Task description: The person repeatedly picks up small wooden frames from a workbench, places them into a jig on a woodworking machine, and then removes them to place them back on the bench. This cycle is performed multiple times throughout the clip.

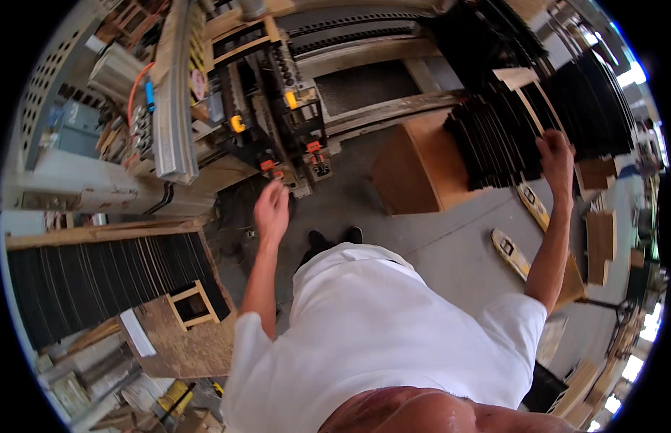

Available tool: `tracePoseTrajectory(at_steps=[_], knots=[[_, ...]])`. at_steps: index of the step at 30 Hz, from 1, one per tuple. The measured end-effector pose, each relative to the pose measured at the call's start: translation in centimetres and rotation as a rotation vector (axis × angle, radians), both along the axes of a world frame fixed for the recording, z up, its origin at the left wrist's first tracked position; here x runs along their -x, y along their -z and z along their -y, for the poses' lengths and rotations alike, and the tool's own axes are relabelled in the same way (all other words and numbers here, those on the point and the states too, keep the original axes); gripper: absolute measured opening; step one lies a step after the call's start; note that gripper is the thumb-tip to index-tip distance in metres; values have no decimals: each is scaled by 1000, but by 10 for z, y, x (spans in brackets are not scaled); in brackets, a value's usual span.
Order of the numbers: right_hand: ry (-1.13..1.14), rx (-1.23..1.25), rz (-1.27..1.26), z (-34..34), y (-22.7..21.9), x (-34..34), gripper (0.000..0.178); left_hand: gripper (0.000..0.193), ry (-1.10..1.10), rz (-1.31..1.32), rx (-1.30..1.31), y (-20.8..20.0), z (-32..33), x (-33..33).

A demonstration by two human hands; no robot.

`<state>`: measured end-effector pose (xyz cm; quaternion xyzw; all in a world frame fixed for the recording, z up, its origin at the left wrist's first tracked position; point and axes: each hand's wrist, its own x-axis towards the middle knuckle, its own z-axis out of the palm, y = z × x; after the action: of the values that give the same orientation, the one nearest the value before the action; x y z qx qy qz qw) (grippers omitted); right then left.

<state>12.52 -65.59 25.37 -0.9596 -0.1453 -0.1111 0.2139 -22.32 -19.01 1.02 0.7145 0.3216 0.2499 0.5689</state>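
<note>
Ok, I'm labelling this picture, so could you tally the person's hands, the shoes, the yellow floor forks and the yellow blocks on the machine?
Hands: 2 (left hand, right hand)
Dark shoes: 2
Yellow forks: 2
Yellow blocks: 2
Total: 8

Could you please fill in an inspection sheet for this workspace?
Surface: brown board table bears a white strip and a small wooden frame.
Job's things: dark panels at right, another row at left; orange clamps on the machine ahead.
Clutter: yellow item among mixed pieces, lower left.
Hands: left hand near the orange clamps; right hand at the dark panels; grip unclear.
Cables: orange hose, upper left.
Surroundings: grey floor; yellow forks at right.
</note>
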Motion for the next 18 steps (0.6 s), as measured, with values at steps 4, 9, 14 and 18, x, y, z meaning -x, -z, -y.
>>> tracePoseTrajectory(at_steps=[4,9,14,18], knots=[[26,-45,101,-15,-2,8,27,30,-2,49,-117,-46,-73,-121],[-28,-127,167,-60,-29,34,23,67,-114,217,511,-53,-193,-239],[-375,-179,247,-141,-35,57,26,72,-321,412,794,-45,-267,-313],[-617,-118,245,-234,-18,51,23,55,-452,618,877,-10,-306,-329]])
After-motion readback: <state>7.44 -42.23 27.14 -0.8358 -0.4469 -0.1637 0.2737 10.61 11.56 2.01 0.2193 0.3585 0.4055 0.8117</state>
